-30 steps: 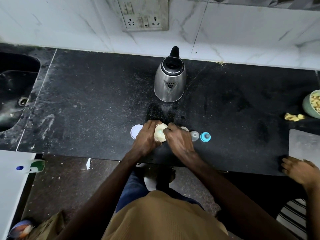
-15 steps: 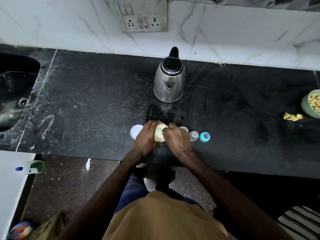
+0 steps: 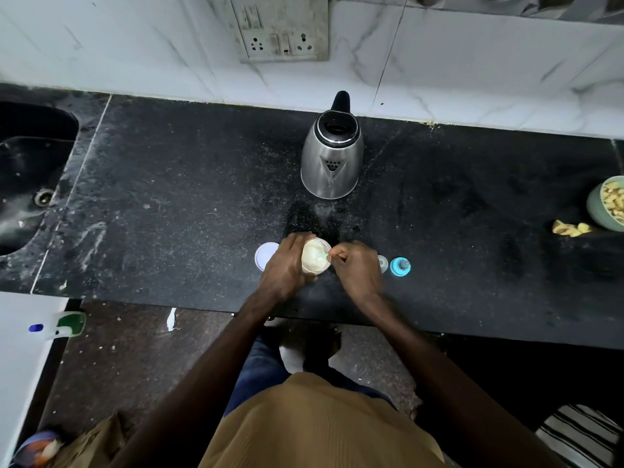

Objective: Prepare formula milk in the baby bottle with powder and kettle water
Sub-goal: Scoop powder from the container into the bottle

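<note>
Currently, the left hand wraps the open powder tub near the counter's front edge, while the right hand pinches a small scoop dipped in the powder. Ideally the scoop should come out level and cross low to the bottle, just right of that hand. Behind stands the kettle. No brand or writing is readable.

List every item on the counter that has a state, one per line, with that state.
Kettle: upright, lid open, untouched.
Powder tub: open, held by left hand.
Scoop: in the powder, gripped by right hand.
White lid: off, flat on the counter.
Blue teat cap: off the bottle, standing alone.
Green bowl: filled.
</note>
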